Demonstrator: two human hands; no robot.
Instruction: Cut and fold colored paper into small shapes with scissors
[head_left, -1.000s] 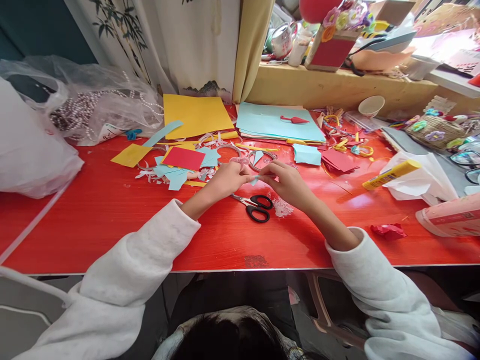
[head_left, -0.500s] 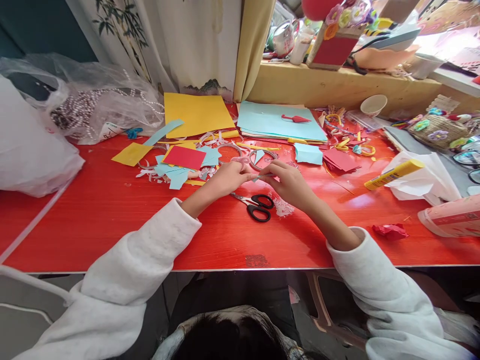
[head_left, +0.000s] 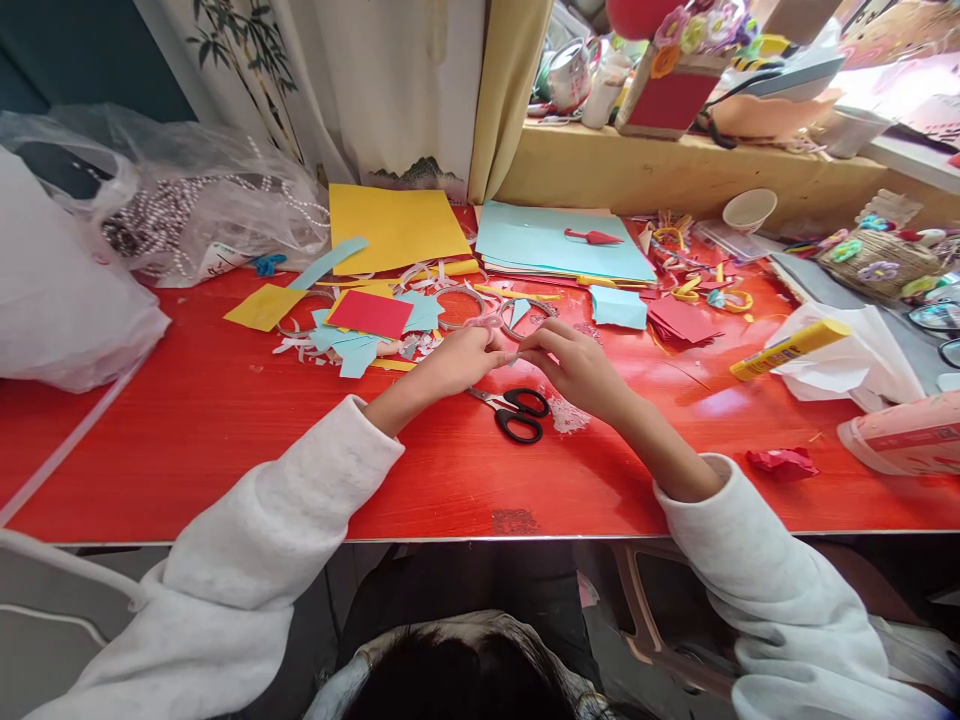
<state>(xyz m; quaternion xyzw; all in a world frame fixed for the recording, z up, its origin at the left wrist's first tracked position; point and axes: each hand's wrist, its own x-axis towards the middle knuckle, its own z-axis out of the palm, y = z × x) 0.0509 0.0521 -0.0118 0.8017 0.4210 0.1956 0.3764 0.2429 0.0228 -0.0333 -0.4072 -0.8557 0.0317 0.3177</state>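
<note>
The left hand [head_left: 465, 357] and right hand [head_left: 574, 365] meet fingertip to fingertip on my feed, over the red tabletop [head_left: 450, 485]. I see a yellow sheet [head_left: 397, 230] beyond, black-handled scissors [head_left: 519, 414] on the near side, and, smallest, the mostly hidden blue paper scrap [head_left: 513, 362] both pinch.

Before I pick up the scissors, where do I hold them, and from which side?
Probably best by the black handles, with your right hand coming from your side of the red table. The scissors lie flat, handles turned right and toward you, while the silver blades point the other way, toward your left hand.
</note>
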